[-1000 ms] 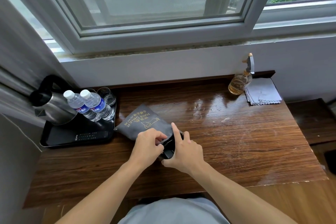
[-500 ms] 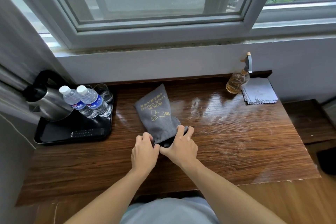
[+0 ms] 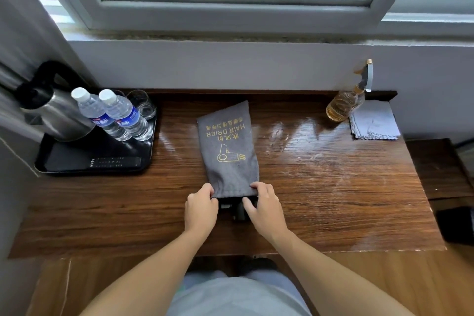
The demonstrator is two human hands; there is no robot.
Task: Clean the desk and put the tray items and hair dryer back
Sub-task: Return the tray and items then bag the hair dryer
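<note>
A grey cloth bag [image 3: 227, 146] printed "HAIR DRIER" in yellow lies flat on the wooden desk [image 3: 320, 187], its mouth toward me. A black hair dryer [image 3: 237, 209] pokes out of that mouth, mostly hidden inside. My left hand [image 3: 201, 206] pinches the left corner of the bag's mouth. My right hand [image 3: 264, 206] pinches the right corner, its thumb against the dryer. At the desk's left stands a black tray [image 3: 77, 164] holding a steel kettle [image 3: 53, 115], two water bottles [image 3: 115, 115], glasses [image 3: 142, 105] and a remote [image 3: 115, 162].
An amber spray bottle [image 3: 345, 105] and a folded grey cloth [image 3: 373, 123] sit at the desk's back right corner. The desktop shines wet around the middle and right. A window sill and wall bound the back; a lower dark shelf [image 3: 441, 169] adjoins the right.
The bag has swung from slanting left to lying straight away from me. Both hands moved to the corners of its mouth, and more of the dryer is covered.
</note>
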